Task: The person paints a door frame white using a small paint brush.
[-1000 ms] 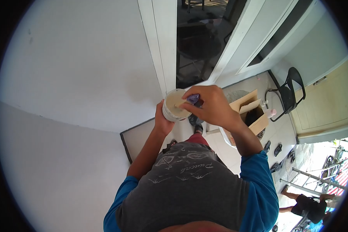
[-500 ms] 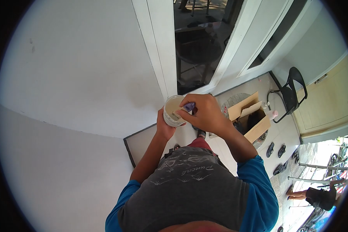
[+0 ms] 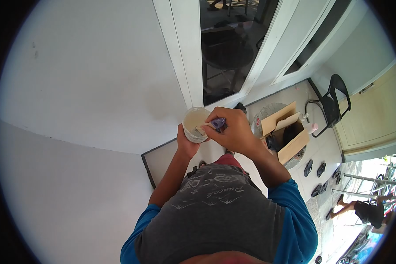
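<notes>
My left hand (image 3: 188,143) is wrapped round a small whitish tub (image 3: 193,135) from below and the side, holding it near the wall. Inside the tub is a pale, cream-coloured content (image 3: 195,117). My right hand (image 3: 229,126) is closed on what looks like a paintbrush (image 3: 218,123) with a purple handle. Its lower end reaches over the tub's rim into the opening, where the tip is partly hidden and hard to make out.
A white-framed glass door (image 3: 226,53) is ahead, beside a pale wall (image 3: 83,79). An open cardboard box (image 3: 293,147) stands at right, with a black chair (image 3: 331,105) beyond. Sandals (image 3: 308,169) lie on the floor. Another person (image 3: 368,214) is at far right.
The tub has shifted slightly left in view, with both hands still on tub and brush. The other person at far right has changed leg position.
</notes>
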